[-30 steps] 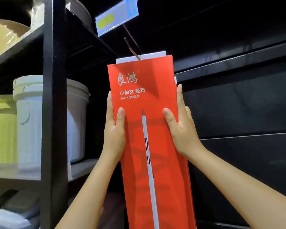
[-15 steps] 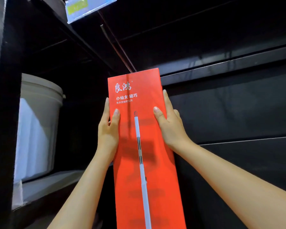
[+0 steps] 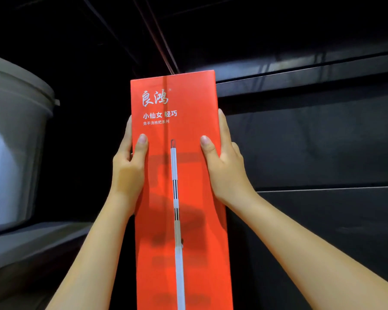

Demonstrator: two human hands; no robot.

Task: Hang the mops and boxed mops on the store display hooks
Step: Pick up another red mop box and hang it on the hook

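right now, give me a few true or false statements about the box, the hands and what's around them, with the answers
1. Both hands grip the red box, the left hand on its left edge and the right hand on its right edge. True.
2. The front of the box shows a picture of a bucket. False: it shows a long white pole with striped bands.
3. The pale bucket stands to the right of the box. False: it stands to the left, on a shelf.
4. Thin hook wires slant down toward the top edge of the box. True.
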